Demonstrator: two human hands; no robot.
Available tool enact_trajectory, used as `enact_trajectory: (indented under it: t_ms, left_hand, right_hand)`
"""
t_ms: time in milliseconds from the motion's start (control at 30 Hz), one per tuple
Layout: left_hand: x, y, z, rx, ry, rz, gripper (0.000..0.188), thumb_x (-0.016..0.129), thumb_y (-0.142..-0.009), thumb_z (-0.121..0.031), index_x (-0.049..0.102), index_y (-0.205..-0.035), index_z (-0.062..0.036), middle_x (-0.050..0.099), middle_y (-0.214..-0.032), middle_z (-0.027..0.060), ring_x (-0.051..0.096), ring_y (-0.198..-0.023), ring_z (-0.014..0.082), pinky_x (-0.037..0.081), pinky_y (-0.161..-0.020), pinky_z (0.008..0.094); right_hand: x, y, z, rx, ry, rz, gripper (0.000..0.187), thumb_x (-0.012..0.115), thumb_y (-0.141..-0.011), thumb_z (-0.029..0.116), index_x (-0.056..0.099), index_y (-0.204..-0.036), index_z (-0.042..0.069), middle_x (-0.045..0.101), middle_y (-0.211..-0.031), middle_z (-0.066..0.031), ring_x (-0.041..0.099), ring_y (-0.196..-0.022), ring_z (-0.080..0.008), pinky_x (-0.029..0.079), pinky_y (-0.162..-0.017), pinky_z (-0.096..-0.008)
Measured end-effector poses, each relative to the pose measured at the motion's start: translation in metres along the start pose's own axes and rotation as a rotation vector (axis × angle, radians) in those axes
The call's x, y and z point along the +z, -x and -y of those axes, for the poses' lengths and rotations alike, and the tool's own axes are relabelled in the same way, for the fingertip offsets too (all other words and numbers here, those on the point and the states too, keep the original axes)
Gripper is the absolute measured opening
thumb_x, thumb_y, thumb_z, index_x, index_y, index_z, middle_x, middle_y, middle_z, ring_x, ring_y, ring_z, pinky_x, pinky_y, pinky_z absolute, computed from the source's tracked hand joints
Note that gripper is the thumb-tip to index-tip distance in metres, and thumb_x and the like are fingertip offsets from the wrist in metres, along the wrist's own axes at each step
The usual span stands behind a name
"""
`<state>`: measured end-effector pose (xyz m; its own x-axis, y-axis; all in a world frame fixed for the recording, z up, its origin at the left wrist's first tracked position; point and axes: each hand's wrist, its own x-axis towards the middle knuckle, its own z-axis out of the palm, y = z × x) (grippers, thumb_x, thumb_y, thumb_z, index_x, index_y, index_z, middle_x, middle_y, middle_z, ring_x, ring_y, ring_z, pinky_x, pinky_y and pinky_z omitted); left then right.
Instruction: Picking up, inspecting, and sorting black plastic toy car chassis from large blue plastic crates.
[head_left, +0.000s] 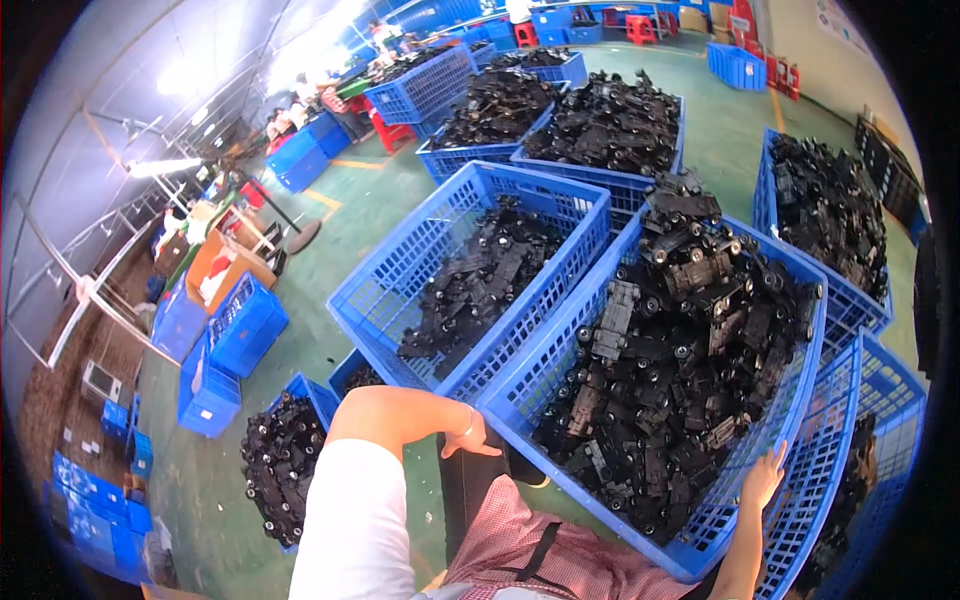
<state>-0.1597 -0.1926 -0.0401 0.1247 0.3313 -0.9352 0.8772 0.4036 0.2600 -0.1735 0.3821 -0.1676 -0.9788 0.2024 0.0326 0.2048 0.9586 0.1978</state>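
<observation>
From the head camera, the left hand (468,436), fingers loosely curled and holding nothing, rests at the near corner of a blue plastic crate (560,355) heaped with black plastic parts (680,370). The right hand (762,478) lies flat, fingers spread, on its right wall. A half-full crate (400,290) stands just left; at least five more loaded crates surround them.

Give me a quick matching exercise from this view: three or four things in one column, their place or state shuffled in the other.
Things:
1. left hand
2. right hand
3. heaped crate
4. part-filled crate

Places or states:
A. on the heaped crate's right wall
B. piled above its rim with black parts
C. at the heaped crate's near left corner
D. much of its mesh walls bare, behind and left of the heaped crate

Pairs: 1-C, 2-A, 3-B, 4-D
</observation>
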Motion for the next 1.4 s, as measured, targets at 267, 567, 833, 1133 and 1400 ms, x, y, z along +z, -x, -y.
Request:
enact_trajectory:
  t_ms: [267, 567, 833, 1133, 1400]
  left_hand:
    - [0.002, 0.0, 0.003, 0.02, -0.026, -0.023, 0.121, 0.076, -0.06, -0.042, -0.007, -0.138, -0.0016, 0.062, -0.095, 0.0215, 0.059, -0.089, 0.0372, 0.044, -0.076, 0.0416]
    - [0.009, -0.008, 0.004, 0.034, -0.041, -0.044, 0.12, 0.074, -0.062, -0.044, -0.008, -0.138, -0.0024, 0.063, -0.092, 0.0211, 0.06, -0.086, 0.0373, 0.044, -0.074, 0.0415]
    - [0.008, -0.007, 0.006, 0.042, -0.04, -0.051, 0.12, 0.075, -0.062, -0.043, -0.008, -0.138, -0.0017, 0.063, -0.09, 0.0211, 0.06, -0.084, 0.0374, 0.044, -0.072, 0.042]
    - [0.007, -0.006, 0.006, 0.052, -0.039, -0.051, 0.12, 0.075, -0.061, -0.043, -0.007, -0.138, -0.0007, 0.063, -0.09, 0.0214, 0.06, -0.084, 0.0377, 0.044, -0.072, 0.0421]
    - [0.008, -0.008, 0.009, 0.071, -0.05, -0.069, 0.121, 0.075, -0.061, -0.044, -0.007, -0.138, -0.0009, 0.063, -0.091, 0.021, 0.06, -0.085, 0.0376, 0.044, -0.072, 0.0418]
  right_hand:
    - [0.001, -0.006, 0.004, -0.003, 0.027, -0.039, 0.021, 0.044, -0.083, 0.007, 0.062, -0.091, 0.004, 0.047, -0.128, -0.0079, 0.012, -0.135, -0.0243, 0.034, -0.092, -0.0426]
    - [0.002, -0.002, 0.002, -0.002, 0.002, -0.031, 0.02, 0.045, -0.083, 0.006, 0.063, -0.092, 0.003, 0.048, -0.126, -0.0088, 0.012, -0.135, -0.025, 0.033, -0.093, -0.0426]
    - [-0.006, -0.004, 0.004, -0.001, 0.059, 0.006, 0.019, 0.047, -0.083, 0.008, 0.063, -0.092, 0.007, 0.044, -0.129, -0.0069, 0.01, -0.135, -0.025, 0.034, -0.093, -0.0412]
    - [0.006, -0.005, 0.002, -0.009, 0.081, -0.054, 0.018, 0.047, -0.083, 0.008, 0.063, -0.091, 0.005, 0.045, -0.129, -0.0057, 0.012, -0.135, -0.0243, 0.034, -0.092, -0.04]
    - [0.009, -0.006, 0.001, -0.008, 0.077, -0.078, 0.018, 0.047, -0.082, 0.006, 0.063, -0.089, 0.004, 0.046, -0.128, -0.0062, 0.013, -0.135, -0.0235, 0.035, -0.091, -0.0393]
